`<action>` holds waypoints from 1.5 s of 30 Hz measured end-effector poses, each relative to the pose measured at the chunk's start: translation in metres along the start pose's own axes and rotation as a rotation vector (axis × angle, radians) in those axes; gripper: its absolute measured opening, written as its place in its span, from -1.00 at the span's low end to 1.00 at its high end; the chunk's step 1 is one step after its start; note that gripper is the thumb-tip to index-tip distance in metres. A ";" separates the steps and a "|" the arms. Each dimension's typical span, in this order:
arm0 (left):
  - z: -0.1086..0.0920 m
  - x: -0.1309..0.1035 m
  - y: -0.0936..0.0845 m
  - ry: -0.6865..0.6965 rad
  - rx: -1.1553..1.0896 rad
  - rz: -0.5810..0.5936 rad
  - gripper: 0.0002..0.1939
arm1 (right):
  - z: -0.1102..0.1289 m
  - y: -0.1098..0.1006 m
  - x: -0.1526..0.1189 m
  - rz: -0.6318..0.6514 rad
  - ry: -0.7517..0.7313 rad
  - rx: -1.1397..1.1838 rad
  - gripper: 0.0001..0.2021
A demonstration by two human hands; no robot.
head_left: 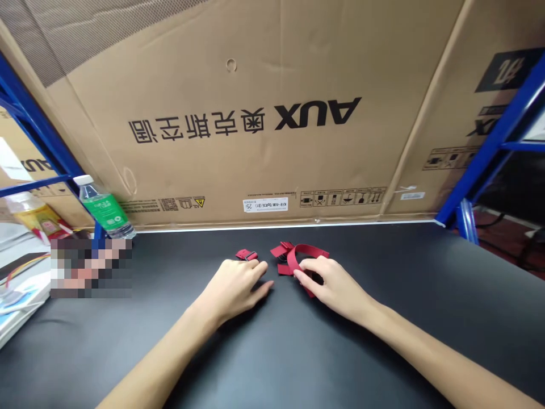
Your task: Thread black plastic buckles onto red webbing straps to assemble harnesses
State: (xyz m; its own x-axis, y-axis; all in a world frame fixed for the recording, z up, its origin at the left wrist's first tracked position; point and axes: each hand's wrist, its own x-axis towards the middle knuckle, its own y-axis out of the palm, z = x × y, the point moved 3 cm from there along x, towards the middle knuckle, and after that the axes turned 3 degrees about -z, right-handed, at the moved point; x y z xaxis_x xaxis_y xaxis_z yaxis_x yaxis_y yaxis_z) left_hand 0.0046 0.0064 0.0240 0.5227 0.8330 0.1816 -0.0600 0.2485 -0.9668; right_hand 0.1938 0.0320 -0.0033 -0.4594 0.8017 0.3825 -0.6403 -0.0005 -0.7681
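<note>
Near the middle of the black table, my right hand point(334, 284) pinches a looped red strap point(310, 250) between thumb and fingers. More red strap pieces point(284, 250) lie against the loop on its left side. My left hand point(240, 287) is over the table further left, its thumb and index finger apart. Just beyond its knuckles lies a small red strap piece with a dark buckle point(246, 255). The undersides of the fingers of my left hand are hidden.
Behind the black table point(272, 352) stands a large cardboard box point(272, 165). Blue metal posts rise at left and right point(489, 153). A green-labelled bottle point(106, 210) stands at the back left, near a yellow-labelled bottle point(40, 218). Part of the left side is pixelated.
</note>
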 end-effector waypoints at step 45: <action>-0.015 0.001 0.016 0.212 -0.142 -0.128 -0.90 | 0.002 0.001 0.000 -0.011 -0.025 -0.003 -0.66</action>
State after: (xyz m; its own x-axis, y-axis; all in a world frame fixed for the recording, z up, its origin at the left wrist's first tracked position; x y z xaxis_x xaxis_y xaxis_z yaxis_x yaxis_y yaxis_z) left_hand 0.0169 0.0033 0.0057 0.6851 0.6738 0.2770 0.1303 0.2608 -0.9566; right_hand 0.1921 0.0309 -0.0036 -0.4677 0.7864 0.4035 -0.6439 0.0097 -0.7651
